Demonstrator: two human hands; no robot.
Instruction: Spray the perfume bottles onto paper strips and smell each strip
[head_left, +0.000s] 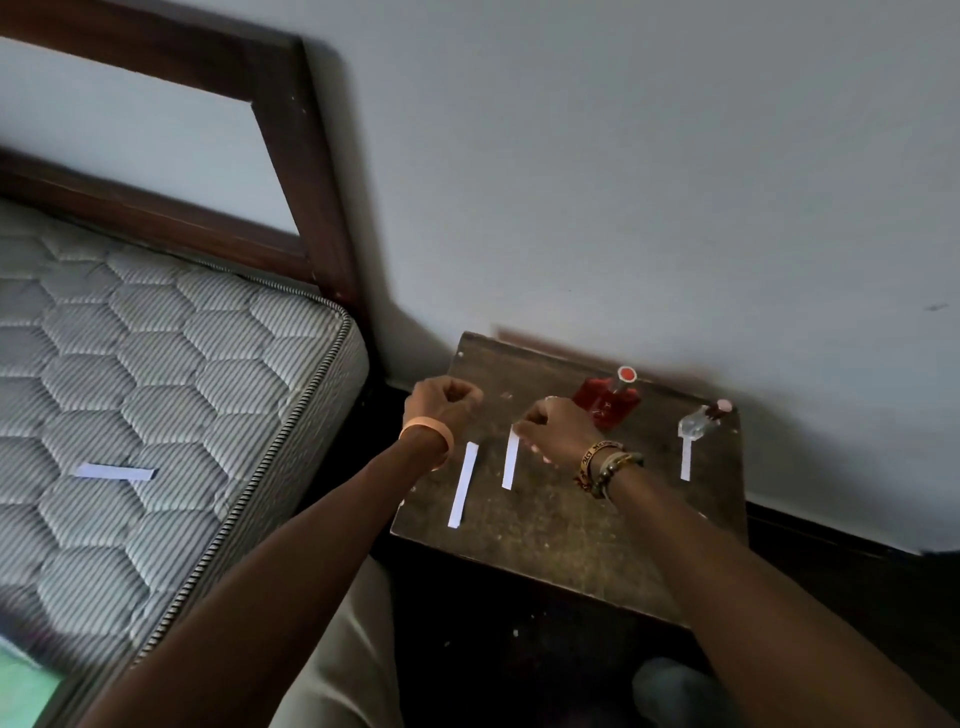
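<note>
Head view — the left strip (463, 483), middle strip (510, 462) and right strip (686, 460) lie on the table (545, 530). The red bottle (605, 402) and clear bottle (698, 421) stand by its far edge, unheld, so spraying and smelling seem mostly left. The right hand (556, 431) pinches the middle strip's far end. The left hand (441, 400) hovers near the far left corner — fist curled, nothing visible inside.

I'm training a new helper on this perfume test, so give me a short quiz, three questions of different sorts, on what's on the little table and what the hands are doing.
1. True or false: the left hand holds the red bottle.
2. How many paper strips lie on the table?
3. The right hand pinches: A the red bottle, B the middle strip, C nothing.
Key: 1 false; 2 three; 3 B.
</note>
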